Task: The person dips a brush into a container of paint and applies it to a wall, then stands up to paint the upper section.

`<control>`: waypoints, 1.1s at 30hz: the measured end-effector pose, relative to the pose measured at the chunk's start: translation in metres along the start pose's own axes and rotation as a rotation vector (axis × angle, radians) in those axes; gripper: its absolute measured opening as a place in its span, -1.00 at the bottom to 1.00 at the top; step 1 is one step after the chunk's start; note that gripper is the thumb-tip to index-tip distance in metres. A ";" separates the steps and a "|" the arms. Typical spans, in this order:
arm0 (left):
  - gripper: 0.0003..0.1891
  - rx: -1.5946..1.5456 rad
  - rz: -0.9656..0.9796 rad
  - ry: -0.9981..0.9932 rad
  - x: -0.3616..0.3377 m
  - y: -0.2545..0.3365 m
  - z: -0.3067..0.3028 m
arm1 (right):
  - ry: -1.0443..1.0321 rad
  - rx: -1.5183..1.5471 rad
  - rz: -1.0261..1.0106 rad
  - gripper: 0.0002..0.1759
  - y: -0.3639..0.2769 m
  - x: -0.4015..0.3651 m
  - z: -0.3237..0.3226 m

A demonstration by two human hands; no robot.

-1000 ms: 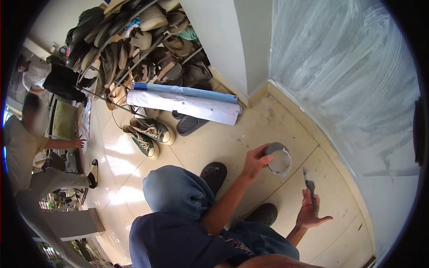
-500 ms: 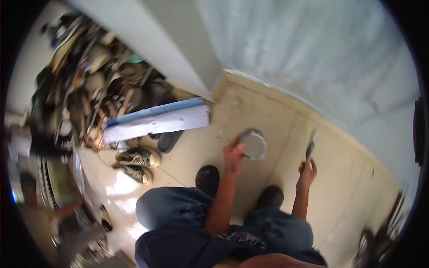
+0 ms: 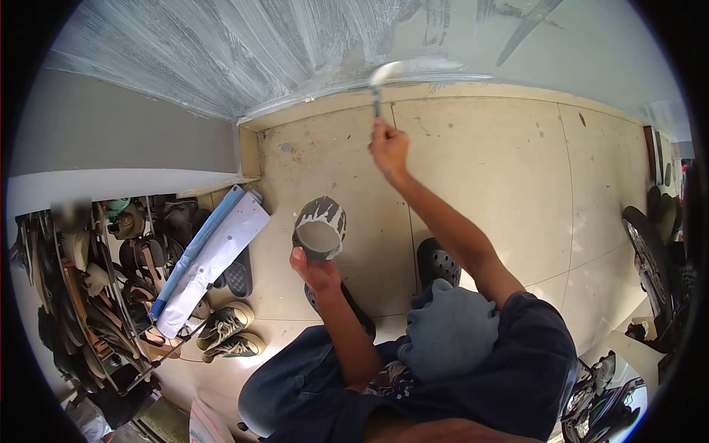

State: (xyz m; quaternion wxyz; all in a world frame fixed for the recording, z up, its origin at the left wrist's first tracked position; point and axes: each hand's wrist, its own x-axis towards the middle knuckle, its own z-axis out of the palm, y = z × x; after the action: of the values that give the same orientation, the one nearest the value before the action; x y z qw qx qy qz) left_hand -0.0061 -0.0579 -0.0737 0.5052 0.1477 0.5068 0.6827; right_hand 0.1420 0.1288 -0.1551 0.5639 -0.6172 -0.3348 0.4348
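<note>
My left hand (image 3: 319, 273) grips a dark grey paint cup (image 3: 322, 210) with white paint streaked over its rim and side. Pale paint shows inside its mouth, which tilts toward me. Further up, my right hand (image 3: 389, 153) is closed round the handle of a paintbrush (image 3: 377, 94). The white-coated bristles are blurred and lie against or just in front of the lower wall (image 3: 332, 48), close above the skirting (image 3: 458, 91); contact is hard to make out. Streaky white brush strokes cover the wall's left part, while plainer grey shows at the right.
On the left stands a rack (image 3: 111, 288) crammed with shoes. A long blue-and-white roll (image 3: 214, 258) leans beside it, near sneakers (image 3: 227, 331) and a dark sandal (image 3: 238, 273). Paint spots mark the tiled floor (image 3: 487, 170). A wheel (image 3: 642, 247) stands at the right.
My view has turned toward the wall. My right hand has raised the brush from over the floor to the wall's lower edge. The cup in my left hand now tilts differently.
</note>
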 end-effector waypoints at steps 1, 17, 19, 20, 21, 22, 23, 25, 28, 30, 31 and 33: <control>-0.30 0.001 0.000 0.001 -0.002 0.002 0.001 | -0.067 -0.018 -0.006 -0.59 0.005 -0.011 0.015; -0.31 0.012 0.004 -0.109 0.004 -0.003 0.010 | 0.253 0.280 -0.033 -0.72 -0.034 0.040 -0.139; -0.32 0.017 0.010 -0.145 0.003 -0.001 0.019 | 0.293 0.305 -0.057 -0.73 -0.032 0.037 -0.137; -0.29 -0.025 0.021 -0.083 0.001 -0.001 0.024 | 0.334 0.330 -0.077 -0.73 -0.031 0.035 -0.134; -0.26 -0.065 0.032 -0.019 0.000 0.001 0.028 | 0.349 0.329 -0.082 -0.70 -0.024 0.032 -0.123; -0.26 -0.064 0.034 -0.009 -0.001 0.001 0.026 | 0.330 0.356 -0.054 -0.60 -0.023 0.024 -0.108; -0.25 -0.070 0.032 -0.009 -0.002 0.002 0.024 | 0.287 0.308 -0.020 -0.59 -0.021 0.015 -0.089; -0.24 -0.079 0.033 0.001 -0.004 0.002 0.021 | 0.104 0.243 0.013 -0.61 -0.012 0.003 -0.046; -0.23 -0.072 0.048 0.018 -0.010 0.007 0.010 | -0.085 0.122 -0.034 -0.66 -0.008 -0.007 0.020; -0.32 -0.015 0.055 -0.165 -0.013 0.011 -0.007 | -0.152 0.130 -0.043 -0.66 -0.014 -0.020 0.054; -0.32 -0.012 0.061 -0.161 -0.013 0.014 -0.006 | -0.233 0.090 -0.056 -0.68 -0.016 -0.027 0.067; -0.32 -0.009 0.087 -0.117 -0.017 0.019 -0.006 | -0.319 0.047 -0.071 -0.69 -0.019 -0.033 0.074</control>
State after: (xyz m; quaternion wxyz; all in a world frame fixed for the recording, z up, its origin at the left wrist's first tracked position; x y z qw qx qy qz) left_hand -0.0137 -0.0748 -0.0551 0.5046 0.2070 0.4667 0.6962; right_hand 0.0631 0.1314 -0.1304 0.5328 -0.5150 -0.4314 0.5146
